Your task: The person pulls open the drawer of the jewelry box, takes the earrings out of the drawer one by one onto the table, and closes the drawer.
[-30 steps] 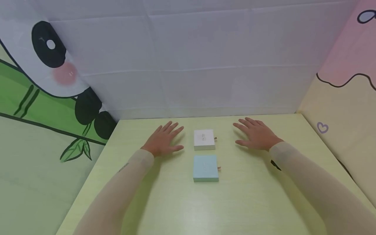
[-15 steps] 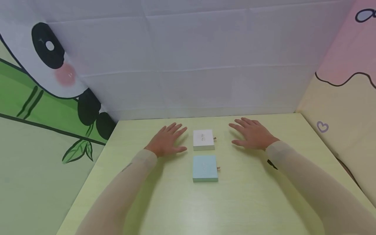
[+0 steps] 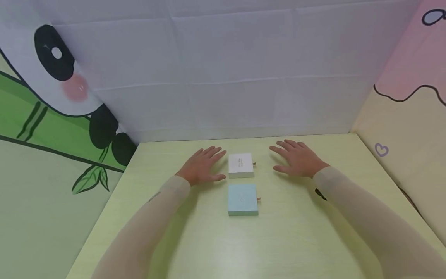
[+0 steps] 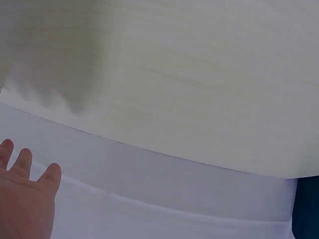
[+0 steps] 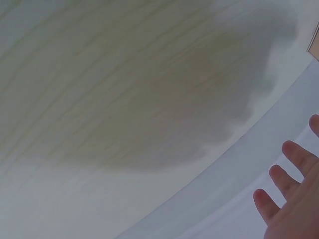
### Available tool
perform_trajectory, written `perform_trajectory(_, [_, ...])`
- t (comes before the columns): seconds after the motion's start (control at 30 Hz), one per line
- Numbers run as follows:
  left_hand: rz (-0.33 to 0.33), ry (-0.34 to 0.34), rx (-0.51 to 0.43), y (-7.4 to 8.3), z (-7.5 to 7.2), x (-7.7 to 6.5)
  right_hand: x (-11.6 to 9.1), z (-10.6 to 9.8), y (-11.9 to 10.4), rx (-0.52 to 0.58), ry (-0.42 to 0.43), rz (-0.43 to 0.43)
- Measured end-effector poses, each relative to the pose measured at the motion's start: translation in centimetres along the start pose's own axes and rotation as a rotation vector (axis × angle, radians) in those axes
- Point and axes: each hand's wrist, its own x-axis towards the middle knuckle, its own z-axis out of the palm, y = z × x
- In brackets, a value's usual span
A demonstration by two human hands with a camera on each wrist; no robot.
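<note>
left hand (image 3: 202, 166): fingers spread, holding nothing, just left of white box | right hand (image 3: 297, 159): fingers spread, holding nothing, right of it | white box (image 3: 241, 165): between hands, far | blue box (image 3: 243, 199): nearer, apart from white box | both on table (image 3: 278, 240)

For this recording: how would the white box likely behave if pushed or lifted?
Crisp, straight edges suggest the white box is stiff. Flat and low, it should slide rather than tip. Its side tab might bend or catch.
</note>
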Motion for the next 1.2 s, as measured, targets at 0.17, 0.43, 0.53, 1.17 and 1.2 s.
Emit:
perform_trajectory(0.17, [0.004, -0.001, 0.006, 0.4, 0.0, 0.4, 0.3, -0.1, -0.2, -0.008, -0.005, -0.002])
perform_trajectory(0.43, [0.028, 0.000, 0.001, 0.8, 0.2, 1.1, 0.7, -0.3, -0.5, -0.001, -0.013, -0.014])
perform_trajectory(0.53, [0.041, 0.002, 0.002, 0.8, 0.6, 1.4, 0.9, -0.2, -0.7, -0.002, -0.020, -0.016])
perform_trajectory(1.17, [0.083, -0.028, 0.013, 2.6, 0.5, 2.5, 1.9, 0.4, -1.5, -0.012, -0.026, -0.048])
perform_trajectory(1.2, [0.083, -0.028, 0.004, 2.8, 0.5, 2.5, 2.0, 0.5, -1.5, -0.018, -0.026, -0.050])
